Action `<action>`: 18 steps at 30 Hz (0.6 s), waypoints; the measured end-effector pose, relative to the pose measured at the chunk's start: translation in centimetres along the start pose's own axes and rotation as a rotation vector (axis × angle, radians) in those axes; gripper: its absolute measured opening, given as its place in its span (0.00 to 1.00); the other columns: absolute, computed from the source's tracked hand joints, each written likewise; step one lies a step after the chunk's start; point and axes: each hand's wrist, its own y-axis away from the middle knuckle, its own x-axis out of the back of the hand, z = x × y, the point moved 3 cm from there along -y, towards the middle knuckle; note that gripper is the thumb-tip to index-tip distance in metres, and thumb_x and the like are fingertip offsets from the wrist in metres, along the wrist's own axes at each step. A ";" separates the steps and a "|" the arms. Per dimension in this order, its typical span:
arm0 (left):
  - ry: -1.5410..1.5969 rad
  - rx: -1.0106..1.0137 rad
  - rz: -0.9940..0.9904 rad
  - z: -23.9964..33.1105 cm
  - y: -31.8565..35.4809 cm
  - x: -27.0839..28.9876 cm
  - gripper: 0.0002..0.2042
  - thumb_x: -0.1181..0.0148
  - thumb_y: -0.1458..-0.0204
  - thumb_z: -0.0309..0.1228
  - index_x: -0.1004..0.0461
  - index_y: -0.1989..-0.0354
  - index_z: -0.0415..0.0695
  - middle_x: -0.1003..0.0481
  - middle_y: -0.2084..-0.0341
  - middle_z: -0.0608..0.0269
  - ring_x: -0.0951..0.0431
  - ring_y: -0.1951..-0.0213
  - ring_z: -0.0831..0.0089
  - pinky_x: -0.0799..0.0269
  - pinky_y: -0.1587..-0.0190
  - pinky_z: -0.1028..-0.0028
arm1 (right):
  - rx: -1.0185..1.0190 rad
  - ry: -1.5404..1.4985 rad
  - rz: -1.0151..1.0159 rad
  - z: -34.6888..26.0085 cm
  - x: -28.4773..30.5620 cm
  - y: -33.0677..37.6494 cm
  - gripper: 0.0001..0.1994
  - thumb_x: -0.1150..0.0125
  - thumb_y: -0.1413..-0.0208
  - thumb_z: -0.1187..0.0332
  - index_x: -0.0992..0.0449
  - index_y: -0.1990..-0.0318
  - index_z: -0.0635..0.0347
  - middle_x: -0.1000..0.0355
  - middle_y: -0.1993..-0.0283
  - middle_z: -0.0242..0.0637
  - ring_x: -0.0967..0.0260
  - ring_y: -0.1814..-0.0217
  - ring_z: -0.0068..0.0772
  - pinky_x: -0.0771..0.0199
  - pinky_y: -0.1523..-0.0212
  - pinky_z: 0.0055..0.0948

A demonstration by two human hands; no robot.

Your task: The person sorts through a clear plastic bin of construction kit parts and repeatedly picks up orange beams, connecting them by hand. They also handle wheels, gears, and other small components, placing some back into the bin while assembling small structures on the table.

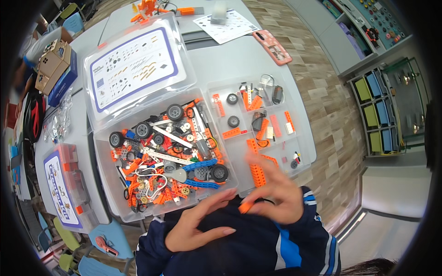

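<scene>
My right hand (276,195) is blurred with motion at the near edge of the clear sorting tray (304,152); its fingers pinch a small orange building piece (245,208). My left hand (202,221) lies flat and open against my dark blue jacket, just below the clear parts bin (105,184). That bin is heaped with orange, grey and white beams, black wheels (220,172), gears and blue curved pieces (199,164). An orange beam (256,168) stands in the tray close to my right fingers.
The bin's lid (133,64) with a parts chart leans open behind it. A phone in a pink case (273,47), a printed sheet (228,25) and an orange model (147,9) lie farther back. A second closed kit (64,184) and a cardboard house (53,64) sit left. Shelving stands at right.
</scene>
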 end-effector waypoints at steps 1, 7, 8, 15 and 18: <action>-0.035 -0.001 -0.012 -0.1 -0.5 0.1 0.35 0.33 0.40 0.19 0.42 0.25 0.33 0.29 0.36 0.43 0.24 0.37 0.62 0.29 0.34 0.66 | 0.021 -0.091 -0.070 -0.4 -1.4 -0.3 0.11 0.23 0.48 0.72 0.12 0.56 0.56 0.44 0.21 0.56 0.56 0.15 0.60 0.58 0.20 0.56; 0.047 0.075 0.117 -0.5 -1.0 -2.6 0.20 0.32 0.41 0.18 0.25 0.40 0.29 0.15 0.55 0.46 0.14 0.51 0.64 0.19 0.45 0.69 | 0.013 -0.064 0.043 0.3 2.4 2.5 0.10 0.27 0.45 0.74 0.13 0.56 0.61 0.38 0.26 0.60 0.45 0.20 0.62 0.42 0.25 0.51; 0.135 0.115 0.142 -0.6 -0.8 -2.5 0.20 0.33 0.41 0.18 0.25 0.40 0.30 0.15 0.56 0.47 0.14 0.50 0.65 0.20 0.43 0.70 | 0.041 0.026 0.157 1.7 4.3 2.4 0.09 0.28 0.44 0.74 0.13 0.55 0.60 0.36 0.27 0.59 0.43 0.21 0.62 0.40 0.26 0.50; 0.244 0.151 0.245 -0.6 0.5 -2.7 0.16 0.36 0.38 0.17 0.24 0.42 0.28 0.17 0.51 0.44 0.15 0.49 0.60 0.18 0.43 0.68 | -0.144 1.203 0.376 13.5 14.8 -2.0 0.09 0.29 0.45 0.68 0.13 0.57 0.59 0.30 0.32 0.54 0.42 0.24 0.64 0.37 0.28 0.51; 0.272 0.162 0.325 -0.6 0.8 -2.8 0.15 0.35 0.39 0.18 0.24 0.44 0.27 0.17 0.52 0.40 0.14 0.51 0.56 0.16 0.47 0.66 | -0.221 1.173 0.310 16.0 14.9 -2.4 0.09 0.29 0.45 0.68 0.12 0.57 0.57 0.32 0.30 0.52 0.44 0.23 0.62 0.38 0.27 0.50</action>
